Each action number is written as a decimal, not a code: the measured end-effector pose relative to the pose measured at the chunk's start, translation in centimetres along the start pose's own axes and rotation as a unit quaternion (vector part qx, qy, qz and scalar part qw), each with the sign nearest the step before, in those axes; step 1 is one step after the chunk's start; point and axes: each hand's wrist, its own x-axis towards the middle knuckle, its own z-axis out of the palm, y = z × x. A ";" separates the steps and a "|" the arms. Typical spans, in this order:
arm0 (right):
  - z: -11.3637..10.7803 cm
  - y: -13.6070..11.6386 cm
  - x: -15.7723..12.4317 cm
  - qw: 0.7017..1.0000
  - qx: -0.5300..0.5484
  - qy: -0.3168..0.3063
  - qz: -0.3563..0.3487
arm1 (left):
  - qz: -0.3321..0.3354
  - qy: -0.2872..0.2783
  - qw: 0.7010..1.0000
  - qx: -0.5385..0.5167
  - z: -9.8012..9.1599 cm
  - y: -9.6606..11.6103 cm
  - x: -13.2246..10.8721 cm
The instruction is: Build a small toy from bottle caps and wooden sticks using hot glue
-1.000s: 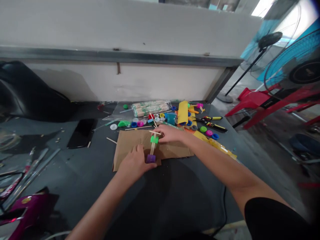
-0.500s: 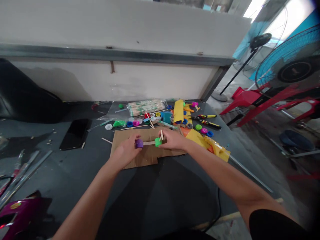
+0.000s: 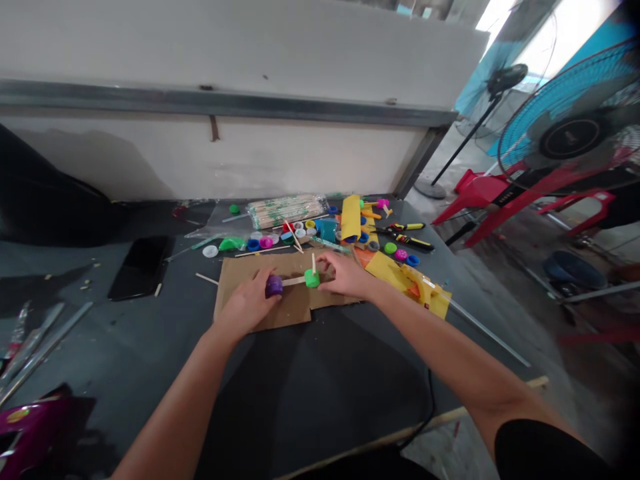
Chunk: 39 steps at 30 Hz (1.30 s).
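A purple bottle cap is pinched between the thumb and fingers of my left hand, above the brown cardboard. A flat wooden stick joins it to a green bottle cap. From the green cap a short wooden stick rises upright. My right hand is just right of the green cap, thumb and index finger spread around that side. The thumb tip is at the cap's edge; whether it touches is hard to tell.
Behind the cardboard lie several loose bottle caps, a bag of wooden sticks and yellow-handled cutters. A glue gun rests on yellow paper at right. A black phone lies at left.
My right fingers have loosened and spread from the green cap, whose short stick now stands more upright. My left hand keeps its hold on the purple cap. The view has shifted slightly.
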 end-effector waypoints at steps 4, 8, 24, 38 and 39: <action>-2.7 -0.4 -3.7 0.998 0.018 0.060 0.009 | 0.011 0.000 1.000 0.000 -0.1 -0.6 -0.1; -5.3 1.1 -10.1 0.979 0.011 0.176 0.098 | 0.024 0.020 1.000 0.002 -0.2 -0.8 -0.2; -3.4 6.9 -17.0 0.824 -0.165 0.188 0.509 | 0.051 0.038 0.998 -0.026 -0.1 1.7 0.9; -3.2 5.4 -17.4 0.814 0.223 0.365 0.394 | 0.044 0.001 0.999 -0.026 -0.9 3.5 1.6; -3.0 4.7 -17.3 0.800 0.311 0.370 0.356 | 0.048 0.007 0.998 -0.033 -1.0 3.5 1.7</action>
